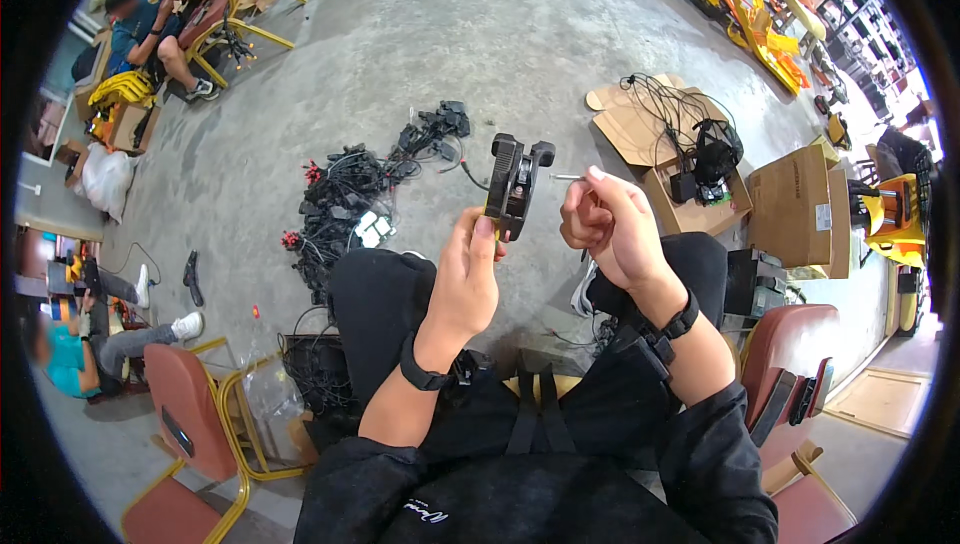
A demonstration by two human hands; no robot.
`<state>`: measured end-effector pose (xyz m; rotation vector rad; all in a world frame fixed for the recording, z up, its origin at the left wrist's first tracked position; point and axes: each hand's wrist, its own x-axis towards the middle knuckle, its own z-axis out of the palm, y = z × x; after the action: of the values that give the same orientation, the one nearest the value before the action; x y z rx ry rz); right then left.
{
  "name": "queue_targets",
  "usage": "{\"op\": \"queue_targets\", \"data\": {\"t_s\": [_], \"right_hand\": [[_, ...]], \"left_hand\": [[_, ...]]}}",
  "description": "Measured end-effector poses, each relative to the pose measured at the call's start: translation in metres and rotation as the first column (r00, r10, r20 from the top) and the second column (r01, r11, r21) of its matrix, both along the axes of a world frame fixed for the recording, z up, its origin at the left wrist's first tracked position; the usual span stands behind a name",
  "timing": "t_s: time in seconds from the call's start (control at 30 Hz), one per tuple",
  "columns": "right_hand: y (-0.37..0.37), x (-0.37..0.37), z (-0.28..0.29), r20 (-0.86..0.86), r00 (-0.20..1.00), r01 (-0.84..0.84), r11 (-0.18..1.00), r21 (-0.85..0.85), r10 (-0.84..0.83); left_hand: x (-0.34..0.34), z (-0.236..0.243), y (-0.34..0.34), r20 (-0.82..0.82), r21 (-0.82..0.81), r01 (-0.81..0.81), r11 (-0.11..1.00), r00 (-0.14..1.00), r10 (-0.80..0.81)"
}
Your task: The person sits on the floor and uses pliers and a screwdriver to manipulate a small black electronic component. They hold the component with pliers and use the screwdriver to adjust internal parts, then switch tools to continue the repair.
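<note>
My left hand [466, 279] is closed round the lower end of a black plastic device [514, 184] with a ridged side and two rounded knobs at its top. It is held upright in front of me, above my knees. Just to its right, my right hand [622, 229] pinches a thin metal rod [568, 177] between thumb and forefinger. The rod lies nearly level and points left at the device, with a small gap between them. What kind of rod it is cannot be made out. Each wrist wears a black strap.
A heap of black cables and small devices [345, 199] lies on the floor ahead left. On the right are flattened cardboard [640, 119], an open box with cables [690, 206] and a taller carton [793, 206]. Chairs [190, 409] flank me. Two people sit at the left.
</note>
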<state>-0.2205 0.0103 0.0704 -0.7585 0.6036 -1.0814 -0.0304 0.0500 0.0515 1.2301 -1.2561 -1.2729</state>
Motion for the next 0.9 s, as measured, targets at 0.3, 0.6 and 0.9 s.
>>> {"op": "queue_targets", "data": {"t_s": [0.3,0.6,0.9], "right_hand": [[0.008,0.005,0.009,0.006,0.997,-0.076,0.997,0.007,0.076],[0.006,0.009,0.009,0.062,0.978,-0.203,0.976,0.082,0.198],[0.007,0.005,0.011,0.249,0.939,-0.297,0.923,0.245,0.236]], "left_hand": [[0.0,-0.012,0.004,-0.213,0.064,0.031,0.997,0.977,-0.016],[0.002,-0.015,0.001,-0.074,-0.013,0.029,0.999,0.997,-0.03],[0.002,-0.003,0.001,0.257,-0.227,0.002,0.974,0.965,0.058]]}}
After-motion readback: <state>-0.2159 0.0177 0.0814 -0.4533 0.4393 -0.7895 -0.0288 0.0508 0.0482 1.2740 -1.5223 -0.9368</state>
